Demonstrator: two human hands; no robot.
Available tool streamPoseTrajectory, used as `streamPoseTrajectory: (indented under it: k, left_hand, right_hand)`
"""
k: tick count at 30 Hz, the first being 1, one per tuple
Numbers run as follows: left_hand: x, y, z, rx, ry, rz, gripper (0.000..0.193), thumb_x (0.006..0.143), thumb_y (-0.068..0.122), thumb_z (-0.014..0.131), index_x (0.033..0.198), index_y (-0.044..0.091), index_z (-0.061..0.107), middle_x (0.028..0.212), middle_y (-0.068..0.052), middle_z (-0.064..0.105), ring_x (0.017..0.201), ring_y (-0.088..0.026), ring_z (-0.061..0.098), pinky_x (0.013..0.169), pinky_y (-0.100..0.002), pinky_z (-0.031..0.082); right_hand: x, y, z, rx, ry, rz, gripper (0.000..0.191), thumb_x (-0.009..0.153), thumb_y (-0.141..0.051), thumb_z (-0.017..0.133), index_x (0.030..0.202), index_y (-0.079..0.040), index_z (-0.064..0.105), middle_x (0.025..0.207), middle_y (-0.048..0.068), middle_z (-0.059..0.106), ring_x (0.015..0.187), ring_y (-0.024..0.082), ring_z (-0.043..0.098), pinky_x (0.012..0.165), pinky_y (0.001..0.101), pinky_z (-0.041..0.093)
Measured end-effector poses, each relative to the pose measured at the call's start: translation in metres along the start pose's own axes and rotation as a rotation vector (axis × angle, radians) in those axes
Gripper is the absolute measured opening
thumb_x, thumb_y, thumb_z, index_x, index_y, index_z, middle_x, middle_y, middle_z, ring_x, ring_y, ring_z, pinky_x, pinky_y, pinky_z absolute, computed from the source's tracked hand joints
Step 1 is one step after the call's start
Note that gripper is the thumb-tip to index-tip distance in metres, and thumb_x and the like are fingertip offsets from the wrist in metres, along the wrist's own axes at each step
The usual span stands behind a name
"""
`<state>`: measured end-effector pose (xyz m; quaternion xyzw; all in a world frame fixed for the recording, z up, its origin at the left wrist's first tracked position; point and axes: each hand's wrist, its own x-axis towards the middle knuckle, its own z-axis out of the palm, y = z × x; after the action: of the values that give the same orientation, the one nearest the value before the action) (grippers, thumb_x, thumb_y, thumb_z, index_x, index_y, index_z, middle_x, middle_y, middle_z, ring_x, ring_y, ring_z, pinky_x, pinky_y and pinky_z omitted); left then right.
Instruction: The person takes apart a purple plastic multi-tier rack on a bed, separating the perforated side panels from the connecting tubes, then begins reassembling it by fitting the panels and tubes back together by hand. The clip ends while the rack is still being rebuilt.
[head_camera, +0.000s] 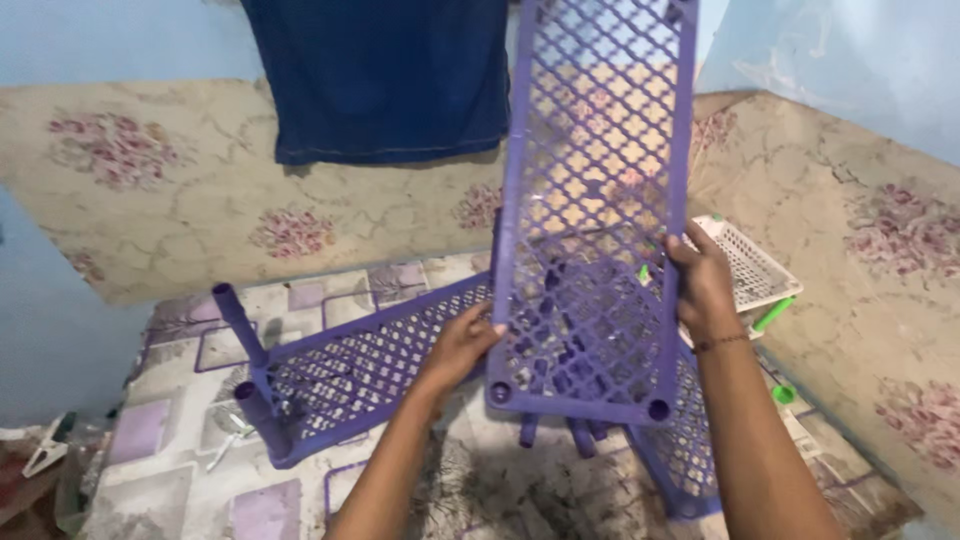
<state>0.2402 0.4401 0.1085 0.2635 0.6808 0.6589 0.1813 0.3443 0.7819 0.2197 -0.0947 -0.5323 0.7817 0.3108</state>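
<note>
Both hands hold one purple lattice shelf panel (598, 200) upright and a little tilted above the patterned floor (170, 470). Its lower edge is near the person and its upper end goes out of the top of the picture. The left hand (462, 345) grips the left rim of the panel near its lower left corner; the thumb lies on the rim and the other fingers are curled behind the rim, so I cannot tell how they sit. The right hand (703, 285) holds the right rim, a bit higher, with the fingers pressed together and wrapped over the edge. A thin dark bracelet (722, 342) is on the right wrist.

Under the held panel, a second purple panel (370, 355) lies flat on the floor, with short purple posts (240, 320) standing at its left end. A third purple panel (690, 450) is seen below the right forearm, close to the near right part of the floor. Loose purple tubes (580, 435) lie on the floor between these two.

Beside the right hand, against the right wall, rests a white lattice tray (755, 265) with green pieces (775, 313) touching it. A dark blue cloth (385, 75) hangs on the far wall. At the near left edge of the floor lies a white clip (45, 455).
</note>
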Motion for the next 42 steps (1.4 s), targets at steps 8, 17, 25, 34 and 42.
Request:
streamPoseTrajectory:
  k: [8, 17, 25, 34, 42]
  left_hand:
    - [0.063, -0.086, 0.110, -0.008, -0.202, -0.121, 0.052, 0.096, 0.022, 0.067, 0.145, 0.008, 0.055, 0.082, 0.004, 0.066, 0.068, -0.007, 0.058, 0.061, -0.027, 0.047]
    - [0.087, -0.164, 0.172, 0.125, -0.207, -0.163, 0.039, 0.091, 0.015, 0.071, 0.129, 0.011, 0.068, 0.097, -0.003, 0.076, 0.083, -0.011, 0.068, 0.074, -0.030, 0.055]
    - [0.111, -0.196, 0.215, 0.370, -0.155, -0.242, 0.034, 0.092, 0.018, 0.073, 0.125, 0.013, 0.070, 0.094, -0.010, 0.076, 0.082, -0.018, 0.070, 0.076, -0.035, 0.056]
    - [0.141, -0.222, 0.217, 0.626, -0.025, -0.237, 0.031, 0.094, 0.020, 0.065, 0.124, 0.019, 0.072, 0.105, -0.015, 0.077, 0.096, -0.031, 0.073, 0.084, -0.040, 0.056]
    - [0.130, -0.226, 0.219, 0.308, -0.020, -0.308, 0.042, 0.093, 0.019, 0.069, 0.135, 0.019, 0.065, 0.102, -0.008, 0.079, 0.090, -0.017, 0.074, 0.085, -0.035, 0.056]
  right_hand:
    - [0.015, 0.044, -0.152, -0.130, 0.122, 0.035, 0.040, 0.102, 0.002, 0.053, 0.142, 0.004, 0.051, 0.103, 0.012, 0.062, 0.083, 0.024, 0.067, 0.075, 0.0346, 0.058]
    - [0.025, 0.101, -0.229, -0.218, 0.214, 0.146, 0.059, 0.097, 0.003, 0.052, 0.156, -0.002, 0.045, 0.112, 0.013, 0.068, 0.087, 0.020, 0.067, 0.077, 0.0300, 0.054]
    - [0.036, 0.136, -0.282, -0.199, 0.274, 0.182, 0.058, 0.094, 0.001, 0.054, 0.152, 0.000, 0.045, 0.118, 0.012, 0.070, 0.089, 0.018, 0.069, 0.083, 0.0283, 0.055]
    - [0.052, 0.184, -0.299, -0.433, 0.306, 0.088, 0.056, 0.096, -0.005, 0.063, 0.151, 0.000, 0.054, 0.115, 0.005, 0.068, 0.095, 0.011, 0.060, 0.084, 0.0258, 0.049]
    - [0.063, 0.176, -0.300, -0.359, 0.245, 0.111, 0.056, 0.095, -0.001, 0.059, 0.151, -0.006, 0.050, 0.117, 0.002, 0.069, 0.096, 0.009, 0.063, 0.086, 0.0255, 0.051]
